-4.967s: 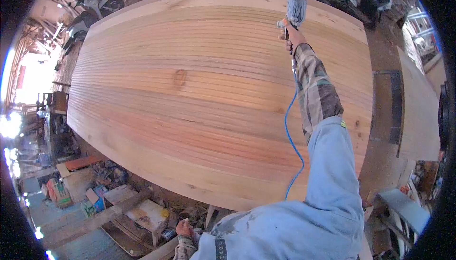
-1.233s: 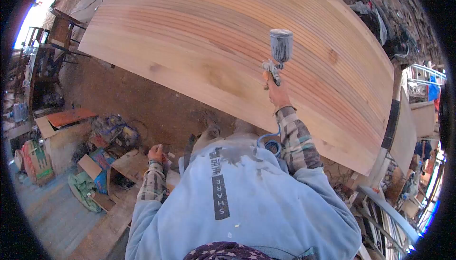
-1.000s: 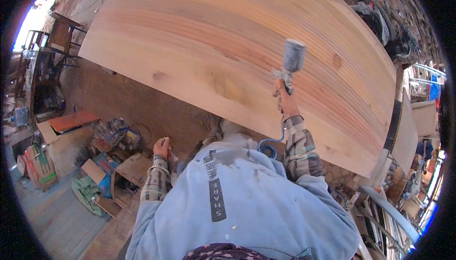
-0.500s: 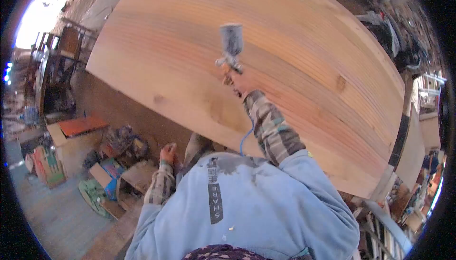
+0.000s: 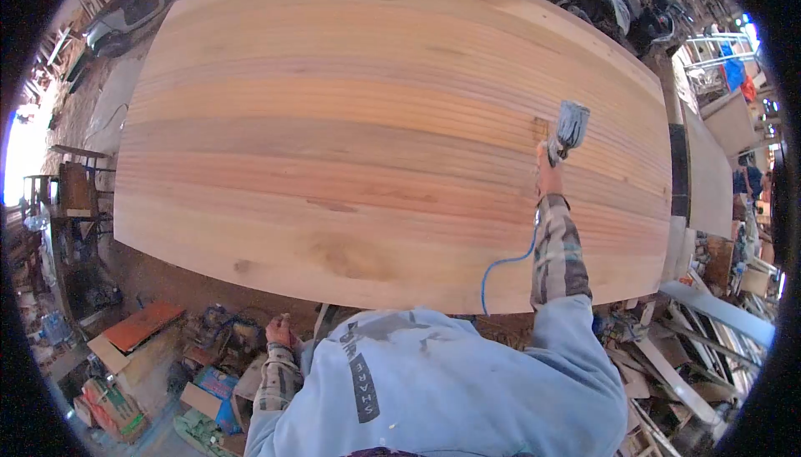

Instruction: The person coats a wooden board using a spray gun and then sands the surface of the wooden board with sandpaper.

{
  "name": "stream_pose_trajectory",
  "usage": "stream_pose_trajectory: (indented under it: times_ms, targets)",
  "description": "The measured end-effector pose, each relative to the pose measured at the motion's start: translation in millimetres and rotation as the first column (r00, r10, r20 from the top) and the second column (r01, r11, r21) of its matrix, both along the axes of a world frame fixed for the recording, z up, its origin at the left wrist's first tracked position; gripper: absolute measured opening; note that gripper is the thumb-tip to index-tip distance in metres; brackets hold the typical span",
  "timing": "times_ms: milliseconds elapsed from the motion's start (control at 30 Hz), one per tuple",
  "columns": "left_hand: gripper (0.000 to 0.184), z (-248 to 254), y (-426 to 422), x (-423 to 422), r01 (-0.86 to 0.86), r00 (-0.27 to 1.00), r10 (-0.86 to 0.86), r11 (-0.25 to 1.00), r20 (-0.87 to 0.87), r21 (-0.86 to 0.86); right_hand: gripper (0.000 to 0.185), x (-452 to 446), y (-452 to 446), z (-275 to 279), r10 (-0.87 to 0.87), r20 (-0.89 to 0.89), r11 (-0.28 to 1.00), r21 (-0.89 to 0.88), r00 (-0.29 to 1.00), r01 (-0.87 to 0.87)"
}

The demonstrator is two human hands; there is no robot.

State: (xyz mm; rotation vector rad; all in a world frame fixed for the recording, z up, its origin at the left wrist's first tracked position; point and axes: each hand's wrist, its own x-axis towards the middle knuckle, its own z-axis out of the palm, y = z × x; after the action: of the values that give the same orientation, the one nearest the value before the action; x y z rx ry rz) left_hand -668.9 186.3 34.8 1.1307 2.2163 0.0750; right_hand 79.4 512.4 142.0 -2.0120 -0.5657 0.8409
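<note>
A spray gun (image 5: 571,127) with a grey, paint-smeared cup is held in my right hand (image 5: 548,175), over the right part of a large grooved wooden panel (image 5: 334,140). From the gun's handle a blue air hose (image 5: 507,262) curves down across the panel's near edge. My left hand (image 5: 280,332) hangs low beside my body, off the near edge of the panel, its fingers curled; whatever they may hold is too small to make out.
A cardboard box with an orange board (image 5: 146,328) stands at the lower left. Wooden stools (image 5: 77,190) are at the left, a motorbike (image 5: 138,10) at the upper left, and long boards (image 5: 717,311) lean at the lower right.
The spray gun in my right hand has moved from the panel's near middle to the right and farther out. The view has turned, so the panel lies more level. My left hand stays low.
</note>
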Motion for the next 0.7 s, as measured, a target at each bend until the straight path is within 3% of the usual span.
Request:
stream_pose_trajectory:
  times_ms: [67, 133, 167, 233, 267, 333, 367, 400, 467, 533, 600, 633, 700]
  targets:
    - [0.039, 2.2, 9.0, 7.4, -0.03, 0.998, 0.029, 0.999, 0.048, 0.023, 0.058, 9.4, 23.7, -2.8, -0.013, 0.064, 0.996, 0.084, 0.998, 0.008]
    - [0.037, 9.5, 15.0, 8.1, -0.092, 0.988, 0.082, 0.994, 0.133, 0.065, 0.058, -27.4, 39.6, 47.6, 0.034, -0.246, 0.976, -0.201, 0.969, -0.085]
    - [0.037, 14.6, 17.8, 12.8, -0.093, 0.989, 0.085, 0.994, 0.121, 0.062, 0.058, -40.4, 50.0, 60.4, 0.035, -0.258, 0.975, -0.204, 0.966, -0.09]
    - [0.038, 33.5, 26.3, 31.5, -0.123, 0.979, 0.116, 0.992, 0.17, 0.033, 0.064, -63.8, 73.6, 70.9, 0.264, -0.415, 0.95, -0.043, 0.871, -0.308]
    - [0.038, 40.6, 28.6, 37.5, -0.125, 0.98, 0.119, 0.992, 0.161, 0.027, 0.064, -71.5, 86.6, 63.5, 0.262, -0.424, 0.949, -0.047, 0.867, -0.31]
    - [0.038, 52.3, 33.1, 45.5, -0.021, 0.997, 0.017, 0.998, -0.076, -0.054, 0.055, -81.1, 107.6, 49.3, 0.074, -0.304, 0.981, -0.147, 0.95, -0.123]
    - [0.038, 61.0, 31.9, 49.5, -0.022, 0.997, 0.017, 0.998, -0.081, -0.053, 0.055, -74.9, 105.3, 55.9, 0.256, -0.513, 0.961, 0.046, 0.819, -0.272]
    - [0.038, 72.4, 31.6, 55.9, -0.11, 0.992, 0.112, 0.993, 0.053, -0.04, 0.055, -71.3, 106.0, 56.4, 0.255, -0.515, 0.961, 0.045, 0.818, -0.271]
    - [0.039, 77.0, 21.0, 58.3, -0.188, 0.963, 0.195, 0.981, 0.188, -0.054, 0.053, -60.6, 95.0, 54.2, 0.125, -0.313, 0.972, -0.15, 0.941, -0.179]
    - [0.041, 68.5, 5.2, 54.0, -0.399, 0.815, 0.452, 0.892, 0.362, -0.213, 0.051, -43.9, 64.0, 66.0, 0.16, -0.385, 0.979, -0.055, 0.909, -0.195]
    - [0.04, -19.9, -52.8, -1.9, -0.283, 0.925, 0.295, 0.955, 0.238, -0.084, 0.053, -32.3, 19.7, 107.5, 0.194, -0.326, 0.946, -0.187, 0.925, -0.265]
    - [0.04, -46.9, -68.2, -17.0, -0.22, 0.963, 0.221, 0.975, 0.155, -0.029, 0.061, -13.9, -2.7, 93.9, 0.181, -0.229, 0.938, -0.253, 0.956, -0.238]
    - [0.041, -24.7, -50.2, 3.4, -0.052, 0.995, 0.056, 0.997, 0.078, -0.06, 0.068, 33.3, -34.6, 91.1, 0.142, -0.108, 0.934, -0.315, 0.984, -0.17]
